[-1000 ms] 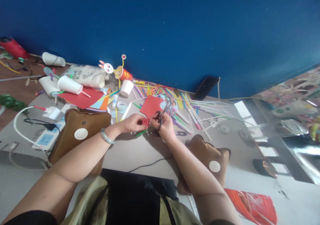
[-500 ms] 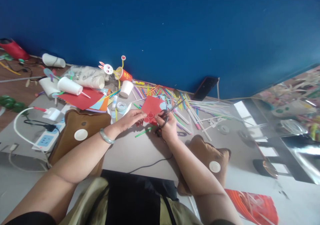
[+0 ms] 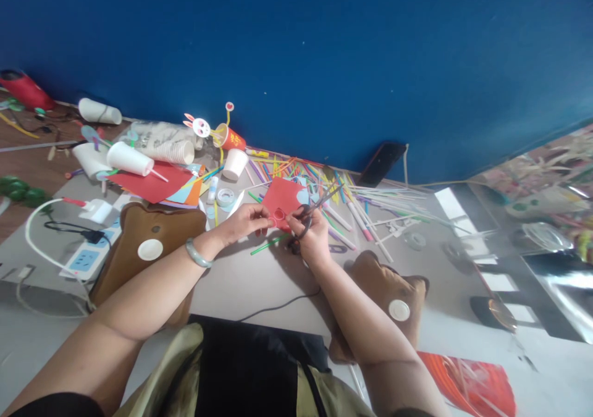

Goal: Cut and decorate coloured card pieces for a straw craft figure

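Observation:
My left hand (image 3: 250,222) pinches the left edge of a small red paper piece (image 3: 279,215) marked with pale circle outlines. In my right hand (image 3: 311,231) is a pair of dark-handled scissors (image 3: 319,203), blades pointing up and to the right, away from the paper. The thumb and fingertips of that hand also touch the paper's right edge. Behind the piece lies a red sheet (image 3: 280,192); where one ends and the other begins is hard to tell. A green straw (image 3: 266,244) lies just below the hands.
Many coloured straws and markers (image 3: 359,219) spread along the blue wall. A white paper cup (image 3: 235,164), a tape roll (image 3: 225,198) and a glue stick (image 3: 212,189) stand left of the hands. Brown cushions (image 3: 152,225) flank my arms. A phone (image 3: 382,164) leans on the wall.
My left fingers have shifted slightly over the red paper piece, and fewer of its circles show. The right hand keeps the scissors in nearly the same place.

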`<state>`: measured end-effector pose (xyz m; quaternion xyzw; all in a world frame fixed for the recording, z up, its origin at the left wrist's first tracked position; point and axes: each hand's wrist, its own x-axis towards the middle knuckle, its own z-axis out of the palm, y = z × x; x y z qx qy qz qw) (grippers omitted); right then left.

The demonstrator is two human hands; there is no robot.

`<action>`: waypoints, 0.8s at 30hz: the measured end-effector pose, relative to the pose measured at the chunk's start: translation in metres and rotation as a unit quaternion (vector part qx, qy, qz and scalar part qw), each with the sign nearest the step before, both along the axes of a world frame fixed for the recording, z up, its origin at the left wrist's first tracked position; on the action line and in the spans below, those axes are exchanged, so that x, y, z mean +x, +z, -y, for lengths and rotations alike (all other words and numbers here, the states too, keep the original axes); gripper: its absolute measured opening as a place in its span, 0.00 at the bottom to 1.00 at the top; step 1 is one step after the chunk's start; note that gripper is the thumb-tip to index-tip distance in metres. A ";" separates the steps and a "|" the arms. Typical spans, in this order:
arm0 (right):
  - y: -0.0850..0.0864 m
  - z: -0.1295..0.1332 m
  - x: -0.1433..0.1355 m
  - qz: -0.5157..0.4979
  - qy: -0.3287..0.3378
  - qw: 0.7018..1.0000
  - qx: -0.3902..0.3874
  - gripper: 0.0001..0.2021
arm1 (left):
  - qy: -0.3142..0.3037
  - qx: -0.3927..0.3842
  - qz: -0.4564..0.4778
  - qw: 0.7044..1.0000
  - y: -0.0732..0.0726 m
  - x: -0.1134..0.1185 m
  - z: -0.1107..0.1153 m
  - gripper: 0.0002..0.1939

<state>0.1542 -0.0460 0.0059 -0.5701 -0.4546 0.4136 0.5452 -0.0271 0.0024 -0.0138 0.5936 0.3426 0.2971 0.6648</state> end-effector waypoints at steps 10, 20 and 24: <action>0.001 0.000 -0.002 0.042 0.069 0.997 -0.008 0.19 | 0.045 0.012 0.048 0.998 0.003 0.000 -0.001 0.13; -0.001 0.004 -0.007 0.137 0.239 0.958 -0.076 0.23 | 0.190 -0.061 0.149 0.968 0.011 0.005 -0.004 0.16; 0.003 0.003 -0.005 0.129 0.278 0.946 -0.103 0.23 | 0.219 -0.058 0.137 0.964 0.010 0.003 -0.006 0.14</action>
